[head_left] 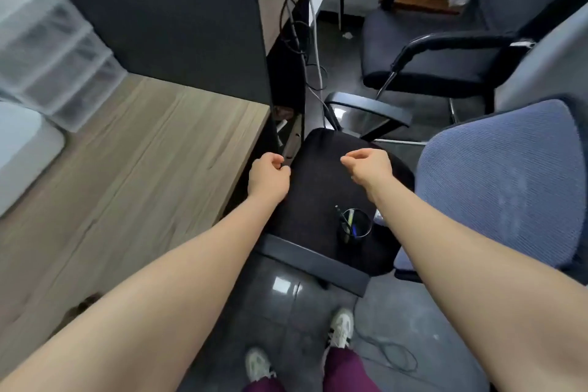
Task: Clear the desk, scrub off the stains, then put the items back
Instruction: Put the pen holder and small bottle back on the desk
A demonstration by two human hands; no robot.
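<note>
Black mesh, by the look of it, makes up the pen cup (pixel 355 225) standing on the dark chair seat (pixel 318 188) at lower centre of the frame, with a few pens leaning inside. You should find it light and fairly stiff, though its thin wall may flex and it will tip easily once the pens shift, so take it round the body below the rim, upright, rather than by the rim alone. Your right hand (pixel 370 168) hangs just above the seat at centre, fingers loosely curled and holding nothing; your left hand (pixel 268 176) sits at the desk's right edge, fingers curled in, and whether it pinches anything you cannot tell. Wood-grain desk (pixel 136 162) fills the left of the frame. At upper left a clear plastic drawer unit (pixel 54 51) stands on it, blurred; judge it bulky, slippery-sided and prone to sliding drawers, so grip it low with both hands.
</note>
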